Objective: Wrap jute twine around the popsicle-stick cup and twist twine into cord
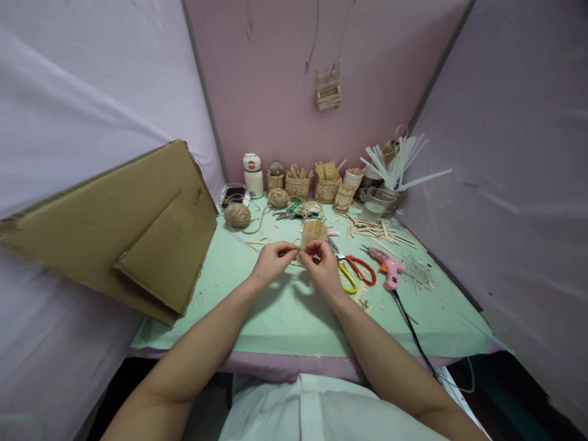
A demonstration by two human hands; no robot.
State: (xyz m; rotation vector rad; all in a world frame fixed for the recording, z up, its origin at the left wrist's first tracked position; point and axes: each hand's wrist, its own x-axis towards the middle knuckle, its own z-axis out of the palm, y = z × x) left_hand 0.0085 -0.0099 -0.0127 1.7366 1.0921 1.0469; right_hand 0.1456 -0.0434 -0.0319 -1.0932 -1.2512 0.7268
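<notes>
Near the middle of the table, my left hand [274,262] and my right hand [320,264] meet at the fingertips. Both are closed in a pinch on a thin strand of twine, mostly hidden by the fingers. Just beyond them stands a small cup made of wooden sticks [314,230]. Scissors [340,256] with one red and one yellow handle lie beside my right hand, blades partly behind it. A ball of twine [237,215] rests to the left, and a loose strand runs from it towards my left hand.
A pink glue gun [392,271] lies right, its black cord crossing the front edge. Cut wooden strips [379,230] scatter behind it. Pruning shears [294,214], stick-filled baskets [327,188], a white bottle [253,176] and glue sticks [404,160] line the back. Cardboard [156,245] leans left.
</notes>
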